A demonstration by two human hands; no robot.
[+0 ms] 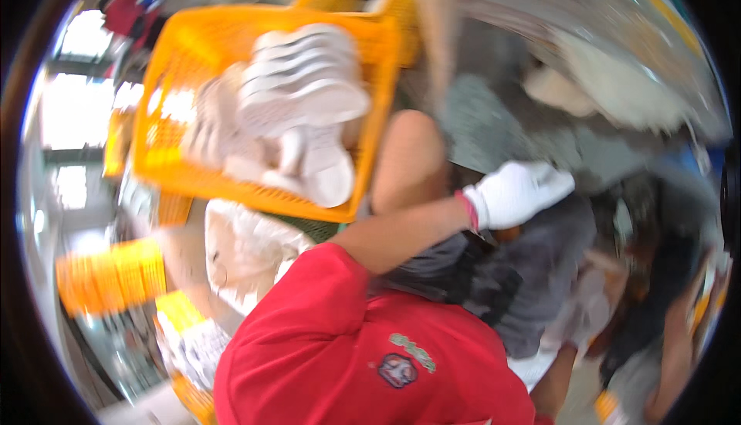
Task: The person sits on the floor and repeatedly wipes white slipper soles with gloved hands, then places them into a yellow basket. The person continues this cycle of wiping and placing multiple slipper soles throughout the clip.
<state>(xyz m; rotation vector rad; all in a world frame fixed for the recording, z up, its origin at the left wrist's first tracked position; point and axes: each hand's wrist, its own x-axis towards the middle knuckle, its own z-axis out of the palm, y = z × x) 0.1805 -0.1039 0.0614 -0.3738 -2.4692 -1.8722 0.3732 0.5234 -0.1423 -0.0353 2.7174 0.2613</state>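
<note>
My left hand (519, 193), in a white knitted glove with a red cuff, is held over my lap with its fingers curled in. Whatever it may hold is hidden. At the lower right my right hand (583, 313) looks pale and gloved beside my dark shorts (540, 270); blur smears its fingers. An orange plastic crate (255, 199) stands to the left of my bare knee (409, 155). White shoe soles (305, 77) lie stacked in it, with a single sole (328, 166) lying apart in front of the stack.
A whitish plastic bag (239, 247) sits below the crate. More orange crates (112, 274) are stacked at the far left. At the upper right, pale material (610, 77) lies near a grey surface (478, 120). Other people's limbs (679, 332) show at the right edge.
</note>
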